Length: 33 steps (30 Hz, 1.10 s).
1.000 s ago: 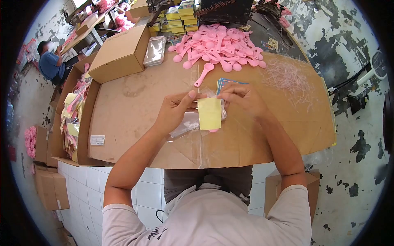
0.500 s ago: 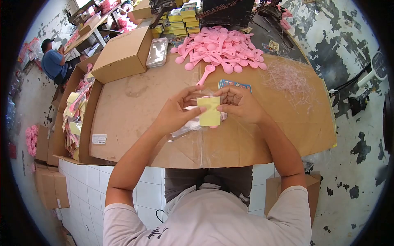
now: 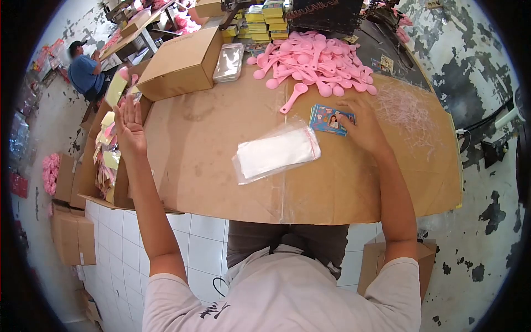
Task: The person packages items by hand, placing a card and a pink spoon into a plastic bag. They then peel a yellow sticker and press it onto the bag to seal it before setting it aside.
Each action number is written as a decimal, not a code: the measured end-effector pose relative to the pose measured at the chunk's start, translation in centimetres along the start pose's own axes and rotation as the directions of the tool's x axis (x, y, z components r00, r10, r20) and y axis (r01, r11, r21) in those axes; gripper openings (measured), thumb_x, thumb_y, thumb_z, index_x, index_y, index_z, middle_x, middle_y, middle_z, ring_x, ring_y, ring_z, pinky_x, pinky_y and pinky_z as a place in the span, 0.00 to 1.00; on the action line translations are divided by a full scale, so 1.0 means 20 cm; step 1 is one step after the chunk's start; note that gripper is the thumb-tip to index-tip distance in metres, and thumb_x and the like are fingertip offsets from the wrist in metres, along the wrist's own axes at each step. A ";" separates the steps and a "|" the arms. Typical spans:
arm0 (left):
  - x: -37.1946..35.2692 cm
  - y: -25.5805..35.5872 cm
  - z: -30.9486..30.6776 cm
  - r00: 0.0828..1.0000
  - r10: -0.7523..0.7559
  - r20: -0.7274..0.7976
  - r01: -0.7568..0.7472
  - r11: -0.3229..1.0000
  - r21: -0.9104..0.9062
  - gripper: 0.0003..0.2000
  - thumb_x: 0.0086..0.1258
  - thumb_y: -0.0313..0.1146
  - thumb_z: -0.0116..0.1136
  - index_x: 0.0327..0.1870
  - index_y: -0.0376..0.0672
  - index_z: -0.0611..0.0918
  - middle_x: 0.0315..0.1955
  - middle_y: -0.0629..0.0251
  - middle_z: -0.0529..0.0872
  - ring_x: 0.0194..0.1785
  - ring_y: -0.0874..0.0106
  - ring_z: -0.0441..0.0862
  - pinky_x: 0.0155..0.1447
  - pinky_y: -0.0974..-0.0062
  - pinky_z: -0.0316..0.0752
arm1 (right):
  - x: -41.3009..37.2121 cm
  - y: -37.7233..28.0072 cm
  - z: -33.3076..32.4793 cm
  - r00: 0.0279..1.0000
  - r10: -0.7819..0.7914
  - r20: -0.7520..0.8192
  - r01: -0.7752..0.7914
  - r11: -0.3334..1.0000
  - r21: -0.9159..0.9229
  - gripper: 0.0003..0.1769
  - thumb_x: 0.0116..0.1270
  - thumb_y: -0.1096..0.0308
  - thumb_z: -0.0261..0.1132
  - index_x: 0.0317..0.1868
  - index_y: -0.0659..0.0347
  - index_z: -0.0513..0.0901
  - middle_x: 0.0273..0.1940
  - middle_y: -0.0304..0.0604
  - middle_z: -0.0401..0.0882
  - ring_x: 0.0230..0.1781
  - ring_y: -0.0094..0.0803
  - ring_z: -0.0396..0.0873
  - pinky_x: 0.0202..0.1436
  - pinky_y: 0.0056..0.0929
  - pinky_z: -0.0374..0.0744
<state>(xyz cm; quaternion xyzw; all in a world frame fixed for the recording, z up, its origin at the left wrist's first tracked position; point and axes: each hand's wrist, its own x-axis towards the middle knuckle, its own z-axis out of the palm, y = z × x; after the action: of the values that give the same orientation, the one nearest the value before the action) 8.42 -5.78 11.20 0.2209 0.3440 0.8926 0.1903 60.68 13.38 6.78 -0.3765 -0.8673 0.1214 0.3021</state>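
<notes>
My left hand is open above the right edge of the long carton, which holds packets with pink spoons and yellow cards. A packet with a yellow card is just beyond its fingertips, not gripped. My right hand touches the stack of blue printed cards, thumb on the top card and fingers at the far right edge. Between the hands lies a stack of clear plastic bags. One pink spoon lies by itself beyond the bags, near the big pile of pink spoons.
A closed cardboard box stands at the back left, beside wrapped clear bags. Stacks of yellow cards are at the back. Shredded strands lie at the right. A seated person is far left.
The packet with the yellow card has left my hands and is at the carton. My left hand has moved left and opened; my right hand has moved onto the blue cards. The view has shifted slightly.
</notes>
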 end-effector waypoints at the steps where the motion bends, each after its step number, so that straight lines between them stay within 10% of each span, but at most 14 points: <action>1: 0.00 -0.04 -0.03 0.997 -0.055 0.060 0.054 0.998 0.019 0.23 0.85 0.39 0.51 0.72 0.33 0.70 0.69 0.48 0.78 0.74 0.63 0.74 0.77 0.66 0.72 | 0.00 0.00 0.00 1.000 0.002 0.004 -0.002 1.000 -0.012 0.19 0.68 0.64 0.70 0.57 0.62 0.85 0.58 0.48 0.80 0.62 0.47 0.76 0.70 0.44 0.70; 4: -0.09 -0.17 -0.02 0.950 -0.193 0.247 0.120 0.952 0.281 0.22 0.83 0.38 0.55 0.70 0.35 0.74 0.65 0.52 0.82 0.66 0.67 0.81 0.68 0.72 0.76 | -0.01 0.05 -0.01 1.000 0.017 0.011 -0.016 0.994 -0.106 0.19 0.68 0.63 0.70 0.56 0.62 0.86 0.57 0.49 0.80 0.62 0.46 0.76 0.69 0.43 0.71; 7: -0.40 -0.24 0.34 0.735 -0.486 0.472 -0.121 0.592 0.797 0.15 0.77 0.36 0.62 0.60 0.41 0.85 0.55 0.62 0.89 0.53 0.75 0.86 0.55 0.75 0.78 | 0.00 0.09 -0.02 0.996 0.068 0.065 -0.061 0.992 -0.108 0.18 0.68 0.63 0.70 0.56 0.62 0.86 0.55 0.49 0.80 0.60 0.46 0.77 0.67 0.43 0.71; 9: -0.54 -0.30 0.48 0.552 -0.495 0.671 -0.407 0.542 0.735 0.14 0.71 0.34 0.68 0.54 0.40 0.87 0.49 0.62 0.91 0.51 0.73 0.87 0.54 0.73 0.79 | 0.00 0.08 -0.03 0.990 0.110 0.084 -0.103 0.992 -0.077 0.18 0.68 0.63 0.70 0.54 0.63 0.86 0.53 0.48 0.80 0.58 0.45 0.77 0.65 0.44 0.72; 12: -0.44 -0.31 0.56 0.422 -0.067 0.904 -0.861 0.284 0.422 0.17 0.66 0.31 0.71 0.55 0.37 0.86 0.47 0.59 0.90 0.49 0.67 0.88 0.55 0.70 0.80 | 0.01 0.08 -0.01 0.994 0.090 0.060 -0.086 0.994 -0.068 0.17 0.68 0.62 0.70 0.52 0.63 0.86 0.50 0.47 0.80 0.57 0.45 0.77 0.63 0.44 0.73; 13: -0.34 -0.24 0.56 0.518 0.011 0.855 -0.813 0.316 0.488 0.17 0.64 0.28 0.71 0.54 0.37 0.86 0.48 0.55 0.89 0.53 0.61 0.87 0.59 0.66 0.80 | 0.00 0.09 -0.01 0.996 0.077 0.041 -0.074 0.995 -0.071 0.17 0.68 0.62 0.70 0.52 0.63 0.86 0.50 0.47 0.80 0.56 0.46 0.77 0.63 0.45 0.73; 15: 0.01 -0.10 0.36 0.532 0.275 0.801 -0.834 0.005 0.552 0.17 0.65 0.30 0.67 0.55 0.37 0.86 0.50 0.53 0.88 0.57 0.56 0.85 0.68 0.58 0.73 | 0.00 0.09 0.00 0.999 0.045 0.016 -0.044 0.994 -0.101 0.16 0.68 0.62 0.71 0.51 0.63 0.85 0.50 0.47 0.80 0.56 0.46 0.76 0.62 0.45 0.73; 17: 0.28 0.09 0.00 0.688 0.226 0.689 -0.626 -0.294 0.722 0.19 0.74 0.37 0.61 0.63 0.41 0.83 0.61 0.45 0.82 0.65 0.50 0.79 0.70 0.59 0.73 | 0.00 0.09 0.01 0.999 0.034 0.002 -0.033 0.994 -0.108 0.15 0.68 0.63 0.71 0.50 0.63 0.85 0.49 0.48 0.80 0.56 0.47 0.76 0.62 0.45 0.73; 18: 0.43 0.18 -0.24 0.842 0.137 0.522 -0.384 -0.528 0.758 0.26 0.75 0.48 0.59 0.68 0.42 0.80 0.65 0.43 0.79 0.70 0.47 0.75 0.73 0.56 0.70 | 0.00 0.09 0.01 0.999 0.036 0.002 -0.036 0.995 -0.098 0.15 0.68 0.63 0.71 0.49 0.63 0.85 0.49 0.48 0.79 0.55 0.47 0.76 0.62 0.45 0.73; 21: 0.52 0.32 -0.57 0.989 0.037 -0.143 0.140 -0.536 0.833 0.34 0.73 0.57 0.57 0.73 0.43 0.75 0.70 0.42 0.75 0.74 0.43 0.70 0.76 0.48 0.65 | 0.01 0.06 0.01 0.999 0.046 0.001 -0.046 0.996 -0.079 0.14 0.67 0.64 0.71 0.48 0.64 0.84 0.48 0.49 0.79 0.54 0.48 0.75 0.61 0.45 0.74; 33: 1.39 -0.24 -0.96 0.968 -0.235 -0.087 -0.131 -0.770 0.624 0.45 0.67 0.65 0.60 0.81 0.50 0.61 0.70 0.45 0.76 0.71 0.44 0.74 0.73 0.56 0.70 | 0.03 0.03 0.02 0.997 0.076 0.010 -0.074 0.989 -0.125 0.16 0.68 0.64 0.69 0.50 0.65 0.81 0.50 0.49 0.77 0.54 0.48 0.74 0.61 0.46 0.73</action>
<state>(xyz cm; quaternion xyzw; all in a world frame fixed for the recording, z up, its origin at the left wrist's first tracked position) -23.72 1.02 2.38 0.3096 0.9475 -0.0696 -0.0400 60.44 14.25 6.54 -0.4258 -0.8607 0.0813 0.2669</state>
